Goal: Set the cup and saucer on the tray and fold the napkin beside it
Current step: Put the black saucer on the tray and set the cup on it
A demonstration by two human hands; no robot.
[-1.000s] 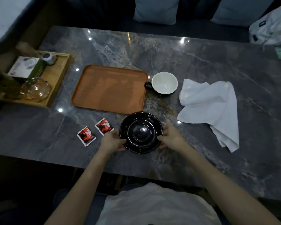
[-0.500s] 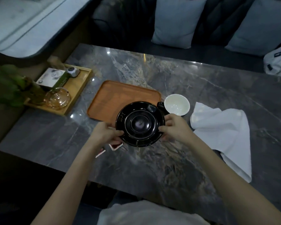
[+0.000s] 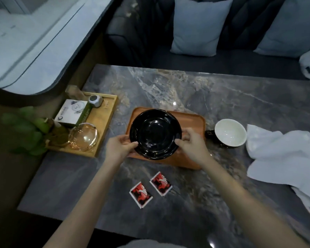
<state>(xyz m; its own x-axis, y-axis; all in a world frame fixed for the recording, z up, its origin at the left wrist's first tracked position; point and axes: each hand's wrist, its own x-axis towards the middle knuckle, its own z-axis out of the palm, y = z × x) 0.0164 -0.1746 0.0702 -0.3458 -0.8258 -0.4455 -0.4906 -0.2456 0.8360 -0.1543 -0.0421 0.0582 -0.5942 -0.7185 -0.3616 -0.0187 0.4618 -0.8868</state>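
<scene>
Head view: glossy black saucer (image 3: 155, 134), round, right side up, over orange tray (image 3: 191, 122); left hand (image 3: 119, 146) and right hand (image 3: 190, 143) gripped its opposite rims.

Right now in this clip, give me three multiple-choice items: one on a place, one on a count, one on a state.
1. Where is the cup?
A. on the tray
B. on the table, right of the tray
C. on the napkin

2. How many red packets lie on the table?
A. one
B. two
C. four

3. What is the state of the saucer?
A. held by both hands over the tray
B. lying alone on the table
C. stacked under the cup

Answers:
1 B, it stands beside the tray.
2 B, one packet and another.
3 A, left hand and right hand hold its rim.
</scene>
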